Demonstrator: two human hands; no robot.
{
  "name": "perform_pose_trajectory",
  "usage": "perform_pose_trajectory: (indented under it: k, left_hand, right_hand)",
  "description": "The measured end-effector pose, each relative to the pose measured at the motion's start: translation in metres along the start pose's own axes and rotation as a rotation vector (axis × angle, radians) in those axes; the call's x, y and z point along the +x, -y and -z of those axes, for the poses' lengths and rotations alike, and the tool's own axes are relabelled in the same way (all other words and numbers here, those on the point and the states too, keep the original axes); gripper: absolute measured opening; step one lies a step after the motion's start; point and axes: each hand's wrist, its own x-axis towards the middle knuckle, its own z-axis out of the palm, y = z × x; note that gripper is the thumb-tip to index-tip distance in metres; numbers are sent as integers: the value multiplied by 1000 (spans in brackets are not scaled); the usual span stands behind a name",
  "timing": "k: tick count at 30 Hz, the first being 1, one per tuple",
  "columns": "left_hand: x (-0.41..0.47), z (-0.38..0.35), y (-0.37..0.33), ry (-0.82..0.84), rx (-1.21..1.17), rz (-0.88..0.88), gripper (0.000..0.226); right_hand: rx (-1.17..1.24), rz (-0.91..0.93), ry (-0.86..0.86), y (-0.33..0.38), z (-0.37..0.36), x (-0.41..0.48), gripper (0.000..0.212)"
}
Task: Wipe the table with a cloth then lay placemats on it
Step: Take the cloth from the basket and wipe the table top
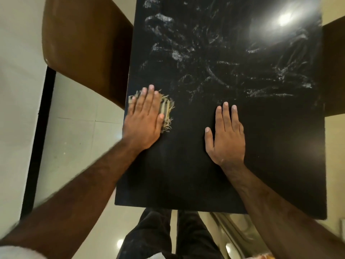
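Note:
A black table [186, 174] fills the middle of the view, its far half streaked with white powdery smears [214, 58]. My left hand [143, 118] lies flat on a frayed beige cloth [167, 109], pressing it down at the table's left edge. Only the cloth's right fringe and a top-left corner show past my fingers. My right hand [226, 135] rests palm down on the bare dark tabletop, fingers together, holding nothing. The near half of the table looks dark and free of smears. No placemats are in view.
A brown chair [84, 45] stands against the table's left side, and another brown chair edge [334, 68] shows at the right. Glossy pale floor tiles [74, 139] surround the table. My dark-trousered legs [168, 236] are below the near edge.

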Motion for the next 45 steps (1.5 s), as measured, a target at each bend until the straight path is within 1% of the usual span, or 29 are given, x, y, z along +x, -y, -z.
perform_pose_trajectory:
  k: [2,4,6,8,11,14,16,17,19,22,25,27,30,32,35,37,39,42,43,45]
  left_hand:
    - [8,4,6,-24,-14,86,76]
    - [22,6,-7,-60,-37,174,76]
    - [36,5,-30,-94,-52,196,75]
    - [40,3,-60,-95,-47,130,75]
    - [22,-8,-114,-67,-17,-41,75]
    - [16,-9,-138,0,-60,-148,74]
    - [19,5,-128,63,-160,-171,74]
    - [17,12,-117,71,-219,-148,75]
    - [5,19,-89,20,-276,-52,74]
    - [-23,8,-49,33,-282,101,75]
    - [-32,-12,-40,18,-199,106,76]
    - [-31,-20,-42,-9,-147,103,76]
    - [-28,-22,-44,-28,-123,114,74]
    - [-28,-24,-43,-43,-116,121,75]
    - [-31,-24,-43,-51,-99,132,76]
    - [-30,-23,-45,-48,-85,140,77]
    - [-28,-22,-47,-36,-73,140,77]
    - [-29,-20,-49,-21,-72,154,79]
    - [-29,-18,-53,-11,-77,154,80]
    - [-27,-15,-70,2,-72,110,81]
  right_hand:
    - [3,-2,-14,0,0,0,76]
    - [14,-12,-29,-1,0,-2,76]
    - [39,-30,-50,-1,-1,-3,77]
    - [77,-37,-78,0,-1,-3,77]
    - [172,-34,-122,-3,1,-7,74]
    - [328,-29,-166,-8,4,-7,69]
    - [350,-34,-182,-5,9,-8,67]
    - [332,-41,-182,-1,10,-9,67]
    - [266,-54,-162,14,11,-12,71]
    - [198,-43,-80,54,8,-13,82]
    - [179,9,-44,85,-4,-9,80]
    - [172,23,-37,87,-11,-16,75]
    - [164,32,10,62,-6,-54,75]
    - [130,-22,47,28,-3,-92,77]
    - [86,-240,82,-40,3,-134,80]
    - [79,-375,101,-79,8,-126,80]
    - [70,-440,85,-100,7,-100,78]
    - [60,-455,3,-90,6,-52,76]
    - [59,-430,-27,-78,4,-39,75]
    - [70,-317,-69,-48,2,-25,73]
